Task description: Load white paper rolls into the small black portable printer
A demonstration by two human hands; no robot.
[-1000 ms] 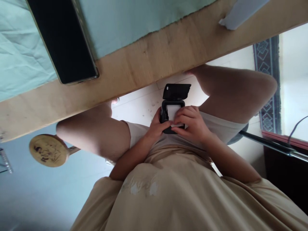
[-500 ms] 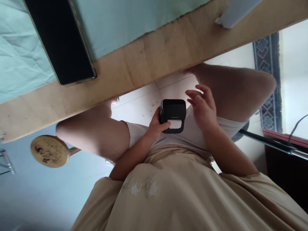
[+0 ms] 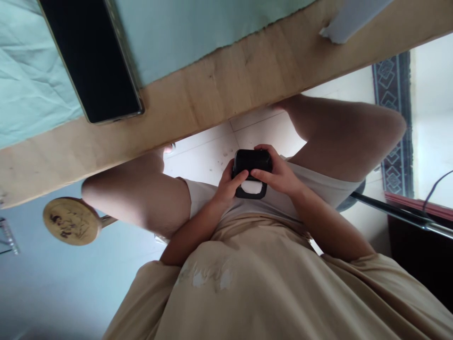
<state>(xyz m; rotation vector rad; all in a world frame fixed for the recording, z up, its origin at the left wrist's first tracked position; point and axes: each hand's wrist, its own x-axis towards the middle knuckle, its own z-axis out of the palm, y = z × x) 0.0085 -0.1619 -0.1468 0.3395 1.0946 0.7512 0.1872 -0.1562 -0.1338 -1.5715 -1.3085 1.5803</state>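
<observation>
A small black device that looks like a portable label printer is held between both hands above the lap. White paper shows within its lower frame. My left hand grips the left side, its thumb lying on the front face. From the right, my right hand wraps the other side, fingers over the top edge and thumb across the front. Both thumbs nearly meet at the middle of the device. The fingers behind it are hidden.
Above the lap runs a wooden table edge with a light green cloth. A black phone lies on it at left, and a white object at right. A round wooden stool stands at left; a metal bar is at right.
My right hand has moved left from the air beside the printer and closed on its right side. My left thumb has shifted up the front, off the paper.
</observation>
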